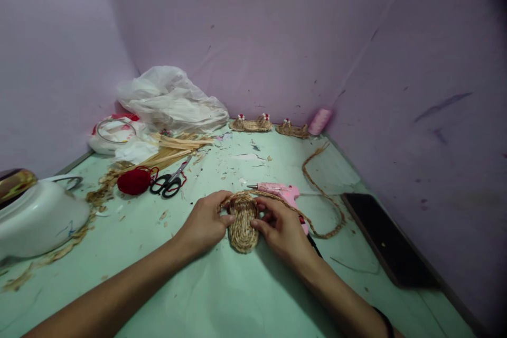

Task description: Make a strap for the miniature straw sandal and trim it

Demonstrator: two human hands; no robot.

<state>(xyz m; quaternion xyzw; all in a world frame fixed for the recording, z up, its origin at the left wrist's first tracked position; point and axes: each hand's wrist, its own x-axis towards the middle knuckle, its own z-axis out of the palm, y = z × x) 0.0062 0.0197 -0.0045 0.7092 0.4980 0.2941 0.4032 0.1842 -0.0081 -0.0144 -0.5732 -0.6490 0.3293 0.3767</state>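
Observation:
A small woven slipper (244,229) of coiled, braided straw lies in the middle, its rounded end towards me. My left hand (212,219) pinches its left edge near the far end. On the opposite side my right hand (279,224) grips the slipper's right edge with thumb and fingers. A long straw braid (335,229) runs from the slipper's far end, passes over the right hand's side and curves away across the table. Just behind the right hand lies a pink glue gun (277,189), nozzle pointing left, partly covered by that hand and the braid.
Black-handled scissors (168,184) and a red yarn ball (133,180) lie left, near straw strips (174,148). A plastic bag (170,97), two finished straw slippers (251,125) and a pink thread spool (320,121) line the back. A white pot (43,216) stands left, a dark phone (388,243) right.

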